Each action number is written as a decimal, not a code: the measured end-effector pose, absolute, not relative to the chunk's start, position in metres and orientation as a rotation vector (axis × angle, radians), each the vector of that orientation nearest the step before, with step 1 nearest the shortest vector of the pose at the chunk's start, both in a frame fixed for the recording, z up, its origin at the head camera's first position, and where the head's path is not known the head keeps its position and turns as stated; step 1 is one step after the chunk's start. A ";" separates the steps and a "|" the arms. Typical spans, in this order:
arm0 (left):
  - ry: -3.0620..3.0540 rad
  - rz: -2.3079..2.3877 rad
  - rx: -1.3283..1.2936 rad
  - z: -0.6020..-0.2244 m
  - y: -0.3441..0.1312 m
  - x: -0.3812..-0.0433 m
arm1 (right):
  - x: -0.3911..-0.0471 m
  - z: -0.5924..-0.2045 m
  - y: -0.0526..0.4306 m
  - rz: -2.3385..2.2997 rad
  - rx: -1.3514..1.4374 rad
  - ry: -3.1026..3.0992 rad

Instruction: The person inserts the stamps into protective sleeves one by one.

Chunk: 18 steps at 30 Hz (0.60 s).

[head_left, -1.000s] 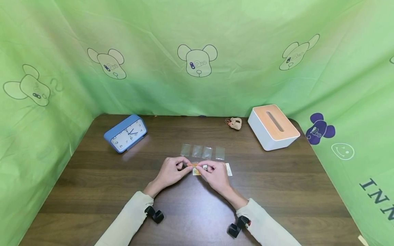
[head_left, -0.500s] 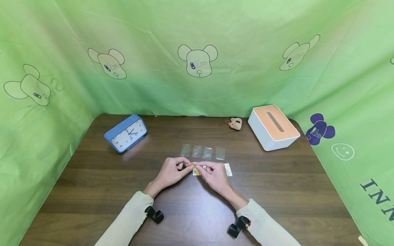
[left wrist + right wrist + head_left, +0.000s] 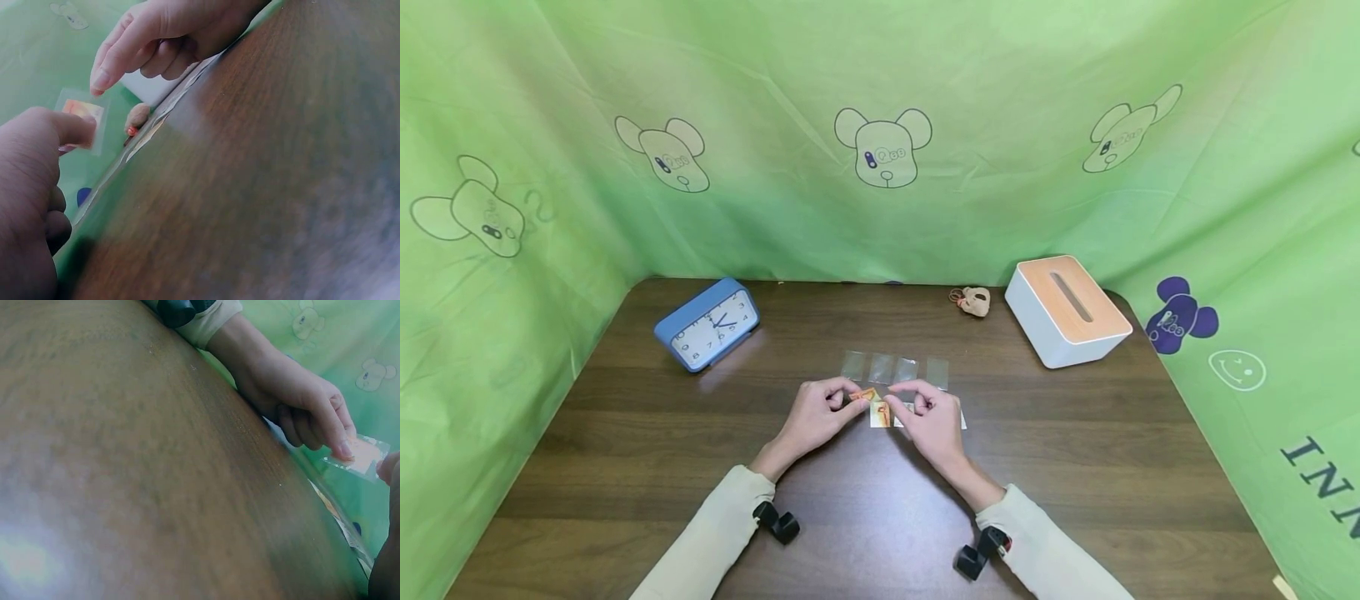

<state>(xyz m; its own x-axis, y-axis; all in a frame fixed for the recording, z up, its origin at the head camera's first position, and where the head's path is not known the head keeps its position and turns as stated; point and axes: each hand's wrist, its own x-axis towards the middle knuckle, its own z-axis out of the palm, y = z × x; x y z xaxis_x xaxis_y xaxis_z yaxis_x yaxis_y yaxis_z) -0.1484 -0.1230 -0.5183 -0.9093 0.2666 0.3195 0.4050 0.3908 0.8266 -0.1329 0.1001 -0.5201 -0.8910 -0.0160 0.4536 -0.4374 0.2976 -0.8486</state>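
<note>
Between thumb and index finger, my left hand (image 3: 812, 418) pinches a small clear sleeve (image 3: 102, 135) with an orange stamp-like picture card (image 3: 867, 395) in it. My right hand (image 3: 934, 423) hovers at the sleeve's right side, thumb and index finger spread apart; the left wrist view shows its fingertips just off the sleeve's corner. On the table below lie an orange-and-white picture card (image 3: 880, 415) and a pale card (image 3: 902, 414), partly covered by the right hand. Beyond the hands, several clear sleeves (image 3: 882, 367) lie in a row.
A blue alarm clock (image 3: 707, 325) stands at the back left of the brown table (image 3: 647, 467). At the back right are a white tissue box (image 3: 1066, 312) with a wooden lid and a small beige ornament (image 3: 974, 302). Green printed cloth (image 3: 760, 208) surrounds the table.
My right thumb and index finger have let go of the sleeve and spread apart. The left hand still holds the sleeve, now tilted, its orange card showing more.
</note>
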 end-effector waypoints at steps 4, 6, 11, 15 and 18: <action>-2.510 -1.638 -0.570 -0.516 -0.122 -0.147 | -0.132 -0.520 0.100 1.645 0.439 -2.238; -2.507 -1.664 -0.571 -0.516 -0.122 -0.147 | -0.132 -0.520 0.099 1.654 0.457 -2.246; -2.550 -1.645 -0.595 -0.517 -0.122 -0.147 | -0.132 -0.521 0.099 1.660 0.448 -2.261; -2.561 -1.571 -0.663 -0.521 -0.123 -0.150 | -0.131 -0.520 0.099 1.694 0.423 -2.262; -2.518 -1.564 -0.699 -0.526 -0.123 -0.152 | -0.131 -0.519 0.099 1.714 0.402 -2.258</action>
<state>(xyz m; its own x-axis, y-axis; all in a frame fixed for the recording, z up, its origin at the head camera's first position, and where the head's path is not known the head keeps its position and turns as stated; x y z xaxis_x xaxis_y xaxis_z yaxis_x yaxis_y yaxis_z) -0.1519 -0.1233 -0.5258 -0.8903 0.3292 0.3146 0.4279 0.3685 0.8253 -0.1311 0.0986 -0.5189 -0.9229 -0.0529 0.3815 -0.3816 0.2587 -0.8874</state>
